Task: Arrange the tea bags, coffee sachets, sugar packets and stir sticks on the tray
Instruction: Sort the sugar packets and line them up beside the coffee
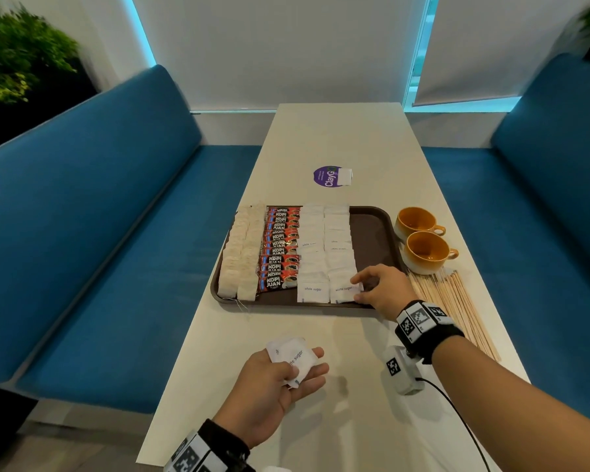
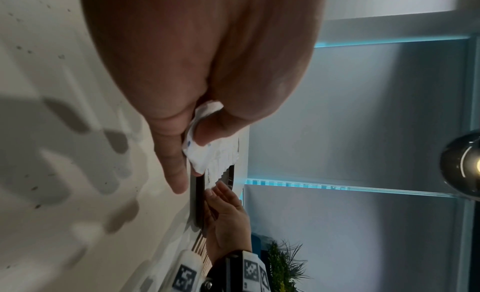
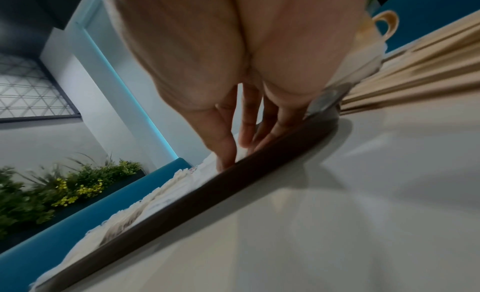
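At the tray's (image 1: 385,219) near edge, the right hand (image 1: 382,291) pinches a sugar packet (image 1: 344,290); square it with its row. The left hand's (image 1: 273,386) grip holds spare packets (image 1: 292,357).

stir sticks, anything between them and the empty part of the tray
Nothing lies in the straight path: the stir sticks sit on the table right of the tray, whose bare right strip is free. Only the tray's raised rim and the right hand, resting at the near sugar packet, are close by.
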The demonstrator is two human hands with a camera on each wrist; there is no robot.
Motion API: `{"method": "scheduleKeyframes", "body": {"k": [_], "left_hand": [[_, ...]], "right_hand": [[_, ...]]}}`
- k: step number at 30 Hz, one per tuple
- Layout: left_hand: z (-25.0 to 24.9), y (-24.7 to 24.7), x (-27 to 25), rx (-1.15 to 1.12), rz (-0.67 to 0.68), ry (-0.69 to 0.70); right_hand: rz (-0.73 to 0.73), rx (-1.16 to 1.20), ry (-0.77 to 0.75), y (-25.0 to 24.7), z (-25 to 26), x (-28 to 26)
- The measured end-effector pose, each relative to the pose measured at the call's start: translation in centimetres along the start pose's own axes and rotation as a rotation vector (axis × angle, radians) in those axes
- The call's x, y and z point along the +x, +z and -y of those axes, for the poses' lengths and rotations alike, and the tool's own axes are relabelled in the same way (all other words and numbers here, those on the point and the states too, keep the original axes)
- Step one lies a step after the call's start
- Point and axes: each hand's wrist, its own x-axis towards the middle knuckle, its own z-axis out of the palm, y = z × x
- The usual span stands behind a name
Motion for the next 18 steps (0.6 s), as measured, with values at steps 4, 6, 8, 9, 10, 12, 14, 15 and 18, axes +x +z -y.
{"method": "scheduleKeyframes", "body": {"k": [4, 6, 8, 9, 10, 12, 14, 15, 18], "left_hand": [[0.0, 0.3, -1.1, 0.011, 0.009, 0.041], [-0.1, 0.6, -1.6, 0.013, 0.003, 0.068], [-0.2, 1.0, -2.0, 0.014, -0.002, 0.097], [-0.3, 1.2, -2.1, 0.017, -0.004, 0.112], [-0.3, 1.4, -2.3, 0.021, -0.008, 0.125], [-0.4, 2.0, -2.6, 0.027, -0.021, 0.149], [-0.4, 2.5, -2.9, 0.036, -0.037, 0.177], [-0.4, 2.7, -3.0, 0.045, -0.036, 0.192], [-0.3, 3.2, -3.5, 0.098, 0.002, 0.222]], "right_hand": [[-0.096, 0.03, 0.01, -0.8, 0.3, -1.6], [-0.101, 0.087, -0.029, -1.3, 0.6, -3.1], [-0.081, 0.148, -0.083, -1.8, 1.3, -5.5], [-0.068, 0.175, -0.112, -2.0, 1.9, -6.9], [-0.05, 0.212, -0.138, -2.0, 2.4, -8.4], [0.017, 0.348, -0.17, -1.9, 3.5, -11.5], [0.099, 0.507, -0.176, -1.6, 4.1, -14.1], [0.133, 0.578, -0.17, -1.3, 4.2, -15.2], [0.185, 0.739, -0.164, -0.6, 4.2, -17.2]]}}
